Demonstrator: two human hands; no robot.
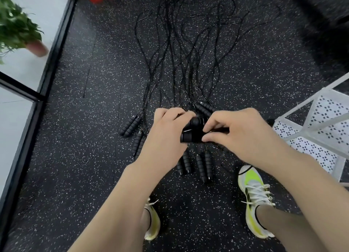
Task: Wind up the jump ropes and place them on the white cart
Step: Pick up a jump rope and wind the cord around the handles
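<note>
My left hand (166, 130) and right hand (239, 132), fingers curled, clamp one bundled jump rope (194, 130) at centre; several ropes (181, 62) lie unwound toward 12 o'clock, and I judge the white cart (321, 123) at 3 o'clock bare.

Jump ropes (188, 66) and their ribbed handles (130, 126): black. Floor (90, 157): black with white speckles. Cart (321, 123): white, with a dark diamond-dot perforation pattern; shoes (254, 200): white and neon yellow; plant (15, 24): green, pinkish pot.
</note>
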